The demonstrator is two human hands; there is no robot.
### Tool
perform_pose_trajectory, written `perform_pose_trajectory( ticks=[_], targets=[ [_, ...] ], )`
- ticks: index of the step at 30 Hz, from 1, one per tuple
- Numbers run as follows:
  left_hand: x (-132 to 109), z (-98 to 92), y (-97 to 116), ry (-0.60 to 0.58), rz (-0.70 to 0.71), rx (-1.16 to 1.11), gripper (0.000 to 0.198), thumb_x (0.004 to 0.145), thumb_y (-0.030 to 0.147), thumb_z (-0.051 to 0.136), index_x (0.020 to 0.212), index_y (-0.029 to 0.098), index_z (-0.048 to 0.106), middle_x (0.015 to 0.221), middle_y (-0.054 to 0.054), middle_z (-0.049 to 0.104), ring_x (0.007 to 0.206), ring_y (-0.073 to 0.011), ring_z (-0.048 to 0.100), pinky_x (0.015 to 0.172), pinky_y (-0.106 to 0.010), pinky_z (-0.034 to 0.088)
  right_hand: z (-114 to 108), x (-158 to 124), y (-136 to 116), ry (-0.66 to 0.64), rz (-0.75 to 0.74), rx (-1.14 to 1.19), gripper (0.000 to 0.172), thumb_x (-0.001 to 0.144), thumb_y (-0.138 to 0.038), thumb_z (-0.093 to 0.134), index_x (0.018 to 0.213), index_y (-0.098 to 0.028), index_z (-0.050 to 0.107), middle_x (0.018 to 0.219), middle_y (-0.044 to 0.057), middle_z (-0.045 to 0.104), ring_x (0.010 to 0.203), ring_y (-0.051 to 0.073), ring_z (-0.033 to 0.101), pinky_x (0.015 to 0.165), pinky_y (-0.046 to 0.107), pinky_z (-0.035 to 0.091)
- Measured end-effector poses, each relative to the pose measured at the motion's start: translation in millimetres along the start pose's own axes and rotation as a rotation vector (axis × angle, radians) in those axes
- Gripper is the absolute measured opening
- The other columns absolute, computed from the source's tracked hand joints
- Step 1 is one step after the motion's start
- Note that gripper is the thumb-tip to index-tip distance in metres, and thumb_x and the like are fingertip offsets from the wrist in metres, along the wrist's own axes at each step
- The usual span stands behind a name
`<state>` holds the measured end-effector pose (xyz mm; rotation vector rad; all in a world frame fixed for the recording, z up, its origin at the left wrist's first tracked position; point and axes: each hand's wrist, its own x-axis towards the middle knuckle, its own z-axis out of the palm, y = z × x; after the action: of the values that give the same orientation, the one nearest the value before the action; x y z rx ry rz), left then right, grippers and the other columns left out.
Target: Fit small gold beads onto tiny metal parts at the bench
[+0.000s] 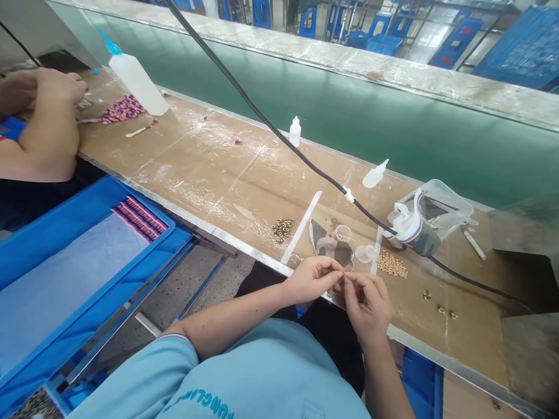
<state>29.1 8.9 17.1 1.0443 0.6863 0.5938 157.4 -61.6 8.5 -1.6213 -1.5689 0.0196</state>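
Left hand (315, 279), right hand (370, 298): pinched tip to tip, anything held too small to tell | beige beads (392, 265), dark-gold pieces (282, 230): heaped separately on worktop (174, 157), apparently for easy reach

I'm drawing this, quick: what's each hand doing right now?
Left hand: closed in a pinch; anything held is too small to tell.
Right hand: pinched closed too; can't tell if it's holding anything.

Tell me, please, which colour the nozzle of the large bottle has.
The nozzle is bright blue, seen best in the head view.
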Motion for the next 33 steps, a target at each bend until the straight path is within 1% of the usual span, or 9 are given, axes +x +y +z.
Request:
perform_pose_trajectory(
  ticks=[3,6,10,16,21,27,33],
  targets=[
    [-1,0.1,1,0.006,0.006,0.033,0.027,0.076,0.038,0.062,0.077,0.012,0.057,0.059,0.001,0.056,0.049,-0.0066,0.049,0.048,-0.019,0.042,-1,0,0,-0.002,0.010,-0.007,0.010,0.088,-0.026,0.055,0.087,-0.022,0.064,0.079,0.003,0.063,0.065,0.012,0.058,0.058,0.025,0.047],
    [-1,-0.1,0,0.017,0.016,0.084,0.024,0.077,0.036,0.060,0.078,0.012,0.057,0.059,0.000,0.056,0.048,-0.0067,0.049,0.048,-0.019,0.042,-1,0,2,-0.011,0.008,-0.022,0.012,0.090,-0.027,0.052,0.085,-0.022,0.062,0.078,0.003,0.062,0.071,0.014,0.059,0.061,0.026,0.049],
    [-1,-0.1,-3,0.040,0.067,0.149,0.022,0.078,0.034,0.059,0.078,0.012,0.057,0.060,0.001,0.056,0.048,-0.0069,0.050,0.048,-0.019,0.043,1,2,5,-0.049,-0.064,-0.035,0.013,0.092,-0.026,0.047,0.085,-0.022,0.058,0.078,0.003,0.061,0.075,0.015,0.058,0.066,0.027,0.048],
    [-1,-0.2,-7,0.053,0.146,0.230,0.020,0.081,0.031,0.054,0.079,0.011,0.058,0.062,0.000,0.055,0.047,-0.0063,0.051,0.047,-0.018,0.044,4,2,5,-0.050,-0.126,-0.055,0.010,0.093,-0.021,0.045,0.087,-0.021,0.054,0.080,0.003,0.059,0.080,0.015,0.056,0.070,0.027,0.046],
    [-2,-0.8,-6,0.057,0.172,0.257,0.018,0.082,0.028,0.052,0.080,0.011,0.059,0.064,0.000,0.056,0.047,-0.0062,0.052,0.047,-0.018,0.045,4,2,5,-0.056,-0.125,-0.065,0.010,0.093,-0.021,0.045,0.088,-0.021,0.053,0.080,0.003,0.058,0.080,0.015,0.055,0.070,0.026,0.046],
    [-2,1.2,-8,0.098,0.177,0.244,0.014,0.080,0.024,0.053,0.078,0.012,0.058,0.065,0.000,0.055,0.048,-0.0065,0.052,0.045,-0.017,0.045,4,2,4,-0.054,-0.144,-0.079,0.009,0.094,-0.021,0.044,0.089,-0.022,0.052,0.081,0.003,0.058,0.081,0.015,0.055,0.070,0.026,0.045],
    [-3,-0.1,-11,0.136,0.256,0.373,0.013,0.080,0.020,0.051,0.077,0.012,0.061,0.069,-0.001,0.056,0.048,-0.0059,0.053,0.046,-0.016,0.046,4,1,3,-0.062,-0.143,-0.117,0.011,0.095,-0.022,0.042,0.089,-0.021,0.051,0.083,0.003,0.058,0.083,0.015,0.055,0.067,0.025,0.044]
  ],
)
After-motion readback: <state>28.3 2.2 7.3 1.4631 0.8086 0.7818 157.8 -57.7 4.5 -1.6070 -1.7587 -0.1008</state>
